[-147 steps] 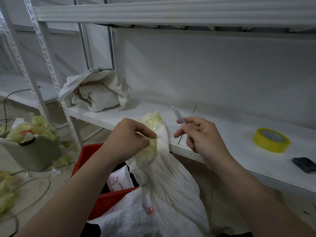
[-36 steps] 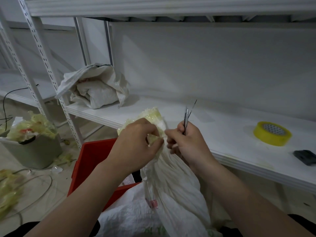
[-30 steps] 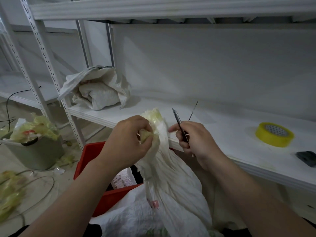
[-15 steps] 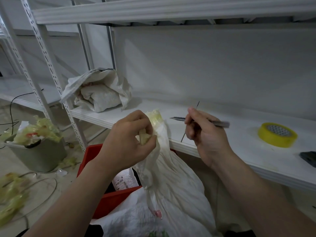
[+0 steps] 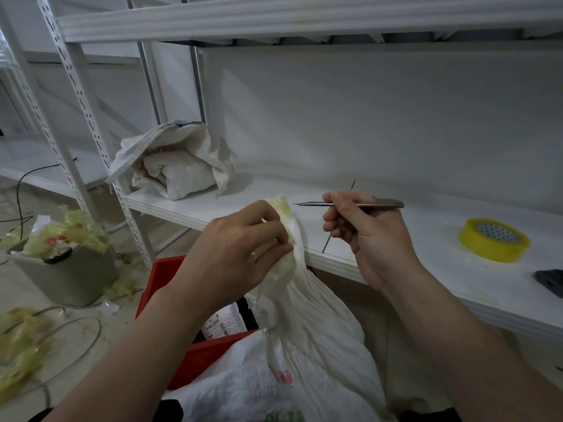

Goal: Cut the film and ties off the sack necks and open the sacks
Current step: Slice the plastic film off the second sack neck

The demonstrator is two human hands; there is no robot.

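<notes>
- Left hand (image 5: 240, 248): fingers curled and clamped on the film-wrapped neck of the sack (image 5: 304, 345); the neck is held upright just in front of the shelf edge.
- Right hand (image 5: 365, 239): fingers pinched on a slim metal blade tool (image 5: 384, 204), which is held level with its tip pointed left at the neck, near it but apart.
- Shelf (image 5: 426, 269): white board, behind both hands.
- Sack: white woven cloth, stood below the hands and beside a red crate (image 5: 158, 278); the mouth is gathered shut, not yet opened.
- Bin (image 5: 70, 275): grey, on the floor at left, heaped with yellowish scraps.
- Tape roll (image 5: 493, 245): yellow, on the shelf, well apart to the right.
- Film (image 5: 281, 205): yellowish, wound round the neck top and partly hidden by the left hand; no tie can be made out.
- Step in hand, as judged: the film is to be slit. The neck should be kept taut, and the blade drawn shallow and away from the holding fingers, so that only the wrapping is parted and the woven cloth is spared.
</notes>
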